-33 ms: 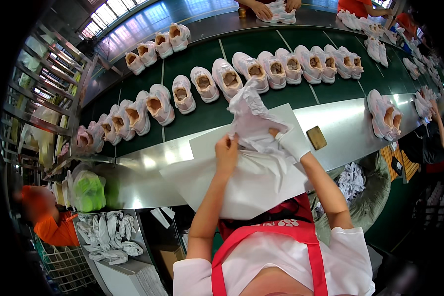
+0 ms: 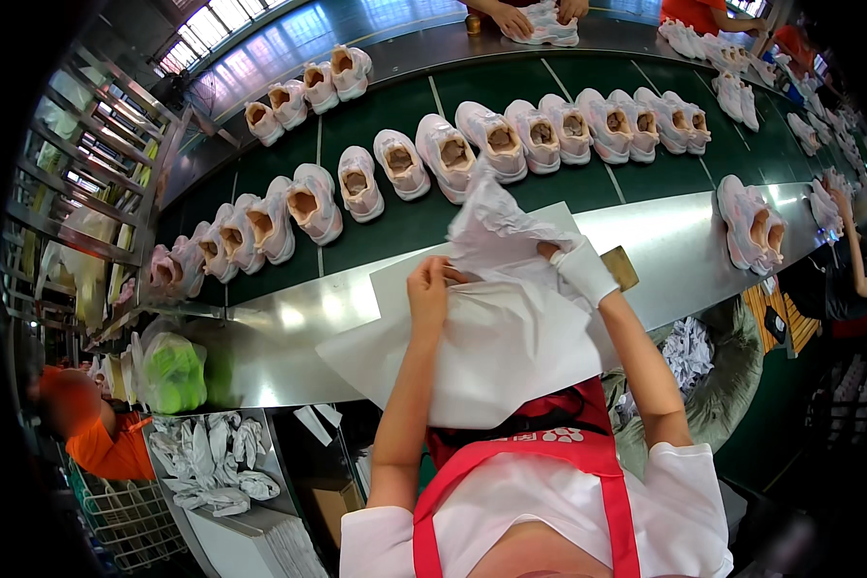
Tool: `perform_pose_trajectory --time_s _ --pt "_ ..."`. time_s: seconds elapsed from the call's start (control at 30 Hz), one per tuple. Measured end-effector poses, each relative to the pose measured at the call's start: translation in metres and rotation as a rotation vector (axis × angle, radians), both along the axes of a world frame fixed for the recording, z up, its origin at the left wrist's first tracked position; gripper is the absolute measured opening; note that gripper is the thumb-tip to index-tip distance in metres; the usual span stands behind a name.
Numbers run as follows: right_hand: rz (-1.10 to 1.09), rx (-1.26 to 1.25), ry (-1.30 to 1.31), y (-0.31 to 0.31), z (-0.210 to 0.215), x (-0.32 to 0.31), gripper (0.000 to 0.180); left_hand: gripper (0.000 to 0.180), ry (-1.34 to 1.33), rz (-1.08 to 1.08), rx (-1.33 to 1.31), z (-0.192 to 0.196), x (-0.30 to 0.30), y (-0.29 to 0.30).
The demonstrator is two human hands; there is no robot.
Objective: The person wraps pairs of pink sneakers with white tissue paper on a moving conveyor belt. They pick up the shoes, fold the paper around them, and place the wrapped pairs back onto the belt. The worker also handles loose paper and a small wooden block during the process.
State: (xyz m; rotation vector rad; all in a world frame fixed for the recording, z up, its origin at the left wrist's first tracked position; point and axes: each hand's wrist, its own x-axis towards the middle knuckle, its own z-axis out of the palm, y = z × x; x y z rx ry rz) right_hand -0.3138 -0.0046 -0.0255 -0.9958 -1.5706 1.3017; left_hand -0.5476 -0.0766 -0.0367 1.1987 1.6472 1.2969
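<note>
White lettering (image 2: 525, 436) on the red apron (image 2: 511, 448) seems too small to read.

At the centre, most fingers of the right hand (image 2: 586, 270) are hidden by the paper (image 2: 486, 328) and a white covering; its grip cannot be told. The left hand (image 2: 428, 291) has its fingertips mostly out of sight. Just right of centre, the block (image 2: 624, 268) is partly covered. At lower right, a forearm hides part of the sack (image 2: 742, 361). The top edge cuts off the worker (image 2: 513, 19) at upper centre. At lower left, the head above an orange shirt (image 2: 111, 451) is blurred. The far-right shoes (image 2: 846, 144) are too small to tell apart.
</note>
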Motion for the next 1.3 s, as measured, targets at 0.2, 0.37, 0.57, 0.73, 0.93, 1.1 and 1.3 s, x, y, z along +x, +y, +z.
perform_pose_trajectory --time_s 0.2,0.37,0.57,0.73,0.93,1.1,1.3 --pt "0.154 -0.027 -0.251 -0.008 0.015 -0.003 0.027 0.038 0.024 0.055 0.082 0.038 0.011 0.003" --pt "0.178 -0.482 -0.355 -0.004 0.048 0.008 0.028 0.032 -0.019 0.108 -0.014 0.008 -0.031 0.020" --pt "-0.002 -0.125 -0.416 0.010 0.014 0.023 0.030 0.029 0.434 -0.194 0.382 0.001 -0.041 0.002" --pt "0.081 0.045 -0.637 0.007 0.035 0.004 0.030 0.022 0.713 -0.566 0.403 0.063 -0.021 -0.025" --pt "0.558 0.229 -0.433 -0.020 0.070 -0.025 0.023 0.027 0.802 -0.472 0.848 0.097 0.033 -0.004" --pt "0.583 0.146 -0.498 -0.033 0.083 -0.016 0.024 0.028 0.765 -0.373 0.519 0.071 0.018 -0.022" --pt "0.294 0.030 -0.442 -0.078 0.072 0.032 0.031 0.025 0.650 -0.365 0.143 0.088 0.011 -0.028"
